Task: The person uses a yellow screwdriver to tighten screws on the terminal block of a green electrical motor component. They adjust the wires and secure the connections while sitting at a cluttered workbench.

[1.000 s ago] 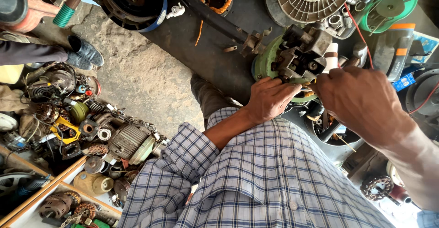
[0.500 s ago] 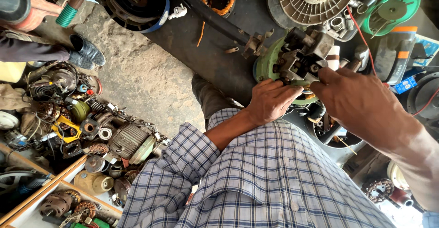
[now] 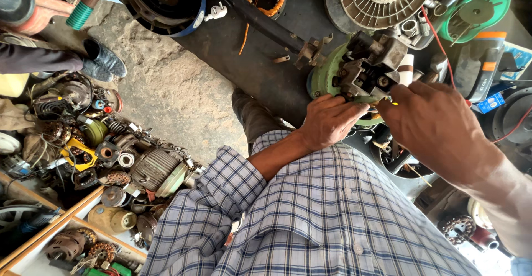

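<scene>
Two hands on a green motor assembly.
Left hand [image 3: 328, 122] clasps the green motor assembly [image 3: 354, 71] from below; right hand [image 3: 438, 124] pinches its edge, above the dark table [image 3: 277, 76]. Right of them lies a blue rectangular package [image 3: 490, 103].

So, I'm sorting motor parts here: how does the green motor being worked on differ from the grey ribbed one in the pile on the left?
The green motor is held by the left hand and right hand; the grey ribbed motor lies untouched among scrap parts. The green one carries a dark metal block on top, while the grey one shows bare cooling fins. Both look worn and dirty.
</scene>
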